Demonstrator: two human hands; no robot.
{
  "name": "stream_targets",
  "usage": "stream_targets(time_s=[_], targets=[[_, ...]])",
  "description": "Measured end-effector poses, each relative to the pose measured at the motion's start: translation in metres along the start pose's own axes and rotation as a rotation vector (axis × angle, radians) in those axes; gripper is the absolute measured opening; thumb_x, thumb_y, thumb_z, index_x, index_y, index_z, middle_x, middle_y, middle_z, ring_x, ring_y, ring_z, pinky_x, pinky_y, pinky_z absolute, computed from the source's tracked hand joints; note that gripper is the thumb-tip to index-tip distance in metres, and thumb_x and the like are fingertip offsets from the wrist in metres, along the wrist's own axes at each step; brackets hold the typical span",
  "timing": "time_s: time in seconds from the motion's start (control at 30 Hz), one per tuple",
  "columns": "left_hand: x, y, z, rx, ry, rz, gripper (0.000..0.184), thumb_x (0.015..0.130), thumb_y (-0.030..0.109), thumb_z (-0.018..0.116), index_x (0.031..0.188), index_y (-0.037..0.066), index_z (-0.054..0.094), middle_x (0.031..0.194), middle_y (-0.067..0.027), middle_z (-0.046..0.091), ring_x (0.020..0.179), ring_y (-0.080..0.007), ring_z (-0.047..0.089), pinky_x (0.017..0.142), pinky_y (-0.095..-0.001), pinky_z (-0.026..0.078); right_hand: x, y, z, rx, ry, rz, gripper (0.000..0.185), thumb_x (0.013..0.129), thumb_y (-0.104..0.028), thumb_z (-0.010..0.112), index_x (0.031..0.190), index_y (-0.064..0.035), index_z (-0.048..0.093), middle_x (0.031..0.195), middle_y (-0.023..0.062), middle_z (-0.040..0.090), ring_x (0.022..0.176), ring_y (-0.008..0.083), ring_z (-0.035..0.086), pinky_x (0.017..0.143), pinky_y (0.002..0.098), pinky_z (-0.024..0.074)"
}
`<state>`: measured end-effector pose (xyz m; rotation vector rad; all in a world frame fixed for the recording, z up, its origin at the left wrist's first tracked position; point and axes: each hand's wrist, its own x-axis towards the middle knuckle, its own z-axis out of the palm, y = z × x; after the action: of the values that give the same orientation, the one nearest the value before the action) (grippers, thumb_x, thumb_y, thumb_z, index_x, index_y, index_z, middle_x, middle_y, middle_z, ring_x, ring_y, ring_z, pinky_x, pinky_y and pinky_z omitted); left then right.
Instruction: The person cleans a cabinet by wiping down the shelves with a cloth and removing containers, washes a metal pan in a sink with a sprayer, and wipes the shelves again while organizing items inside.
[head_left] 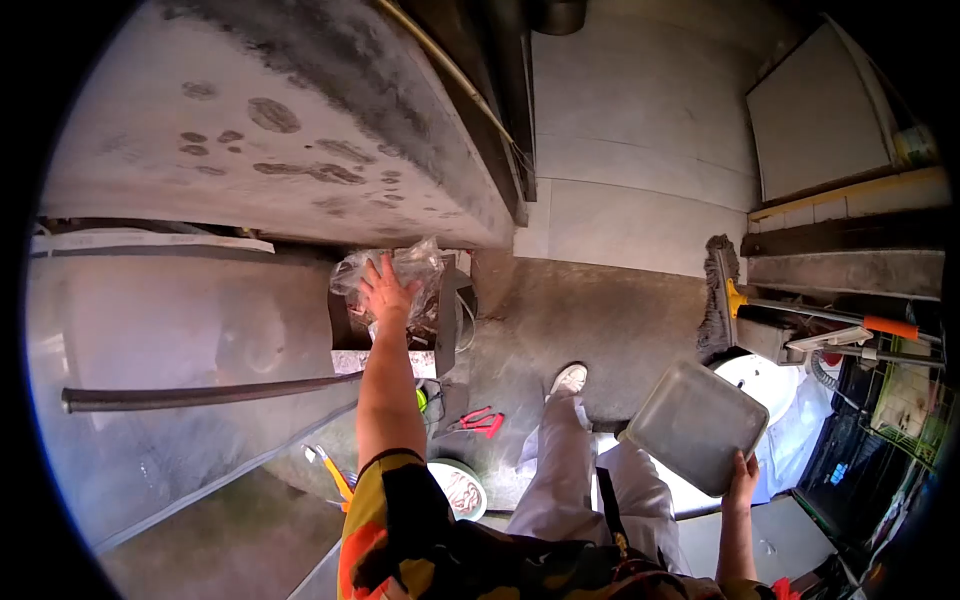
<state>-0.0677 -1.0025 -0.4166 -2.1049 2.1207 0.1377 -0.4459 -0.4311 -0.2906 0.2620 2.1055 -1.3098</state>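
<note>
My left hand (390, 290) reaches out with its fingers spread over a crumpled clear plastic bag (418, 262). The bag lies on top of a box (386, 361) with dark, loose contents beneath the bag. At the lower right my right hand (741, 473) grips the edge of a shallow grey translucent tray (695, 425), which is tilted beside my legs. Whether the palm of my left hand touches the bag cannot be made out.
Red-handled pliers (486, 422) lie on the floor near a round bowl (462, 488). A grey mop head (717, 300) stands at the right. A dark bar (200, 396) crosses the left side. A stained pale slab (290, 130) fills the upper left.
</note>
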Motion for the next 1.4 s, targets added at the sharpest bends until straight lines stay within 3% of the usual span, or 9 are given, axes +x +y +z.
stream_targets(time_s=[0.07, 0.2, 0.27, 0.33, 0.47, 0.53, 0.63, 1.07, 1.4], targets=[[0.003, 0.013, -0.002, 0.054, -0.281, -0.099, 0.07, 0.067, 0.029, 0.077, 0.128, 0.021, 0.043, 0.146, -0.0072, 0.021, 0.128, -0.0383, 0.029, 0.095, -0.0462, 0.039, -0.003, 0.001, 0.001, -0.001, 0.001, 0.003, 0.041, 0.088, -0.01, 0.053, 0.125, 0.0036, 0.045, 0.114, 0.0102, 0.055, 0.102, 0.0184, 0.051, 0.091, 0.031, 0.0384], [0.034, -0.044, 0.077, -0.19, 0.0, 0.009, 0.035, 0.075, 0.015, 0.065, 0.108, 0.009, 0.057, 0.122, -0.013, 0.05, 0.109, -0.0333, 0.051, 0.086, -0.0409, 0.045, -0.01, 0.003, -0.003, 0.0, 0.042, 0.011, 0.04, 0.087, -0.01, 0.053, 0.125, 0.0034, 0.045, 0.113, 0.0099, 0.056, 0.102, 0.0182, 0.052, 0.091, 0.031, 0.0386], [0.03, -0.036, 0.037, -0.348, 0.2, -0.277, 0.018, 0.076, 0.01, 0.059, 0.092, 0.003, 0.058, 0.097, -0.0164, 0.059, 0.09, -0.0314, 0.058, 0.079, -0.0398, 0.047, -0.009, 0.005, 0.0, 0.049, 0.046, 0.031, 0.038, 0.088, -0.01, 0.052, 0.123, 0.0039, 0.046, 0.112, 0.0099, 0.056, 0.1, 0.0184, 0.053, 0.089, 0.0312, 0.0409], [0.041, -0.058, 0.034, -1.727, 0.475, -0.568, 0.012, 0.082, 0.013, 0.048, 0.071, 0.008, 0.052, 0.068, -0.0016, 0.047, 0.057, -0.0177, 0.044, 0.052, -0.0301, 0.043, -0.019, -0.019, 0.019, 0.115, 0.107, 0.094, 0.034, 0.088, -0.008, 0.051, 0.119, 0.0047, 0.047, 0.108, 0.0118, 0.057, 0.095, 0.0194, 0.056, 0.081, 0.0314, 0.0465], [0.002, -0.055, -0.021, -1.012, 0.383, -0.209, 0.006, 0.079, 0.011, 0.052, 0.081, 0.005, 0.051, 0.076, -0.0074, 0.054, 0.064, -0.0182, 0.051, 0.059, -0.0316, 0.046, -0.01, -0.006, 0.007, 0.059, 0.266, 0.226, 0.039, 0.086, -0.014, 0.055, 0.12, 0.003, 0.047, 0.103, 0.0117, 0.059, 0.09, 0.02, 0.056, 0.079, 0.0332, 0.0459], [-0.05, -0.012, -0.063, -0.948, 0.534, 0.167, 0.022, 0.076, 0.008, 0.055, 0.095, -0.004, 0.053, 0.094, -0.0145, 0.058, 0.083, -0.0232, 0.054, 0.077, -0.0366, 0.046, 0.002, 0.018, -0.005, 0.165, 0.23, 0.085, 0.043, 0.087, -0.014, 0.054, 0.125, 0.0028, 0.044, 0.107, 0.0131, 0.058, 0.096, 0.0201, 0.054, 0.085, 0.0322, 0.0431], [-0.116, 0.068, -0.096, -0.856, 0.397, 0.284, 0.031, 0.075, 0.01, 0.057, 0.1, -0.007, 0.052, 0.092, -0.0183, 0.057, 0.084, -0.027, 0.054, 0.081, -0.0375, 0.043, 0.015, 0.045, -0.031, 0.291, 0.286, 0.13, 0.045, 0.088, -0.013, 0.053, 0.128, 0.0031, 0.042, 0.112, 0.0149, 0.057, 0.102, 0.0218, 0.053, 0.091, 0.0316, 0.0403], [-0.422, 0.44, 0.008, -0.83, -0.388, 1.374, 0.031, 0.062, -0.011, 0.043, 0.091, -0.004, 0.053, 0.107, -0.0192, 0.049, 0.101, -0.0343, 0.049, 0.09, -0.0374, 0.039, -0.002, 0.201, -0.179, 0.771, 0.676, 0.267, 0.044, 0.087, -0.006, 0.053, 0.128, 0.0037, 0.041, 0.111, 0.0109, 0.057, 0.097, 0.0178, 0.054, 0.087, 0.0303, 0.0431], [-0.595, 0.603, 0.128, -0.317, -0.444, 1.854, 0.032, 0.064, -0.013, 0.049, 0.092, 0.0, 0.056, 0.112, -0.0183, 0.051, 0.106, -0.0353, 0.048, 0.088, -0.0393, 0.041, 0.029, 0.279, -0.219, 1.001, 0.868, 0.323, 0.041, 0.085, -0.005, 0.053, 0.124, 0.0044, 0.045, 0.111, 0.014, 0.057, 0.097, 0.0192, 0.054, 0.087, 0.0297, 0.0422]])
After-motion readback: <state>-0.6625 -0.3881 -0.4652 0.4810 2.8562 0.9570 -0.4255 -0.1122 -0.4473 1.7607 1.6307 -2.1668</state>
